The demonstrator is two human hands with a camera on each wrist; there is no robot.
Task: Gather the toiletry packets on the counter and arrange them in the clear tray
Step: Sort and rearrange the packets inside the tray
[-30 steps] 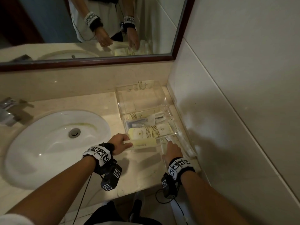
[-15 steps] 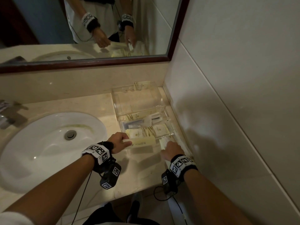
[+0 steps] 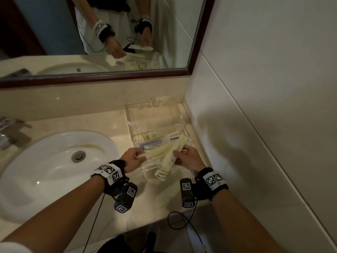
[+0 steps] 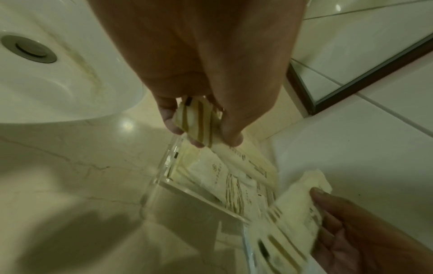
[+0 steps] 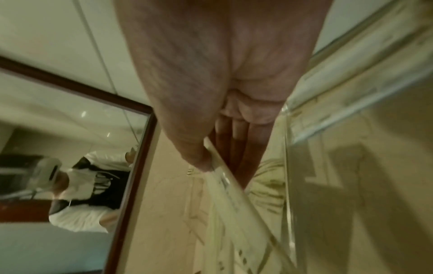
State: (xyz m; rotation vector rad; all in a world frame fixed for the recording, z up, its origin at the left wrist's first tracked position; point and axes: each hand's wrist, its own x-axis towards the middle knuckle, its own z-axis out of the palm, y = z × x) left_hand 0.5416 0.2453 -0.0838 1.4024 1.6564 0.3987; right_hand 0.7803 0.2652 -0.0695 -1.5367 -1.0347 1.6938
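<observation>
In the head view my left hand point(image 3: 140, 156) pinches the striped end of a long cream packet point(image 3: 158, 152), which slants up to the right over the clear tray point(image 3: 155, 110). My right hand point(image 3: 179, 154) grips a second long cream packet point(image 3: 166, 167); it crosses the first above the tray's near end. More packets point(image 3: 151, 142) lie flat in the tray's middle. The left wrist view has my left hand point(image 4: 199, 133) on its striped packet point(image 4: 199, 120), with the tray corner point(image 4: 161, 183) below. In the right wrist view thumb and fingers point(image 5: 199, 159) clamp that second packet point(image 5: 234, 194).
A white sink basin point(image 3: 54, 170) fills the counter's left, with a faucet point(image 3: 7, 132) at the far left edge. The tiled wall point(image 3: 255, 106) runs close along the tray's right side. A framed mirror point(image 3: 91, 33) hangs behind. Bare counter point(image 3: 145, 207) lies in front of the tray.
My right hand has picked a long packet up from the tray's right side and raised it. My left hand has tilted its packet upward, so the two now cross over the tray.
</observation>
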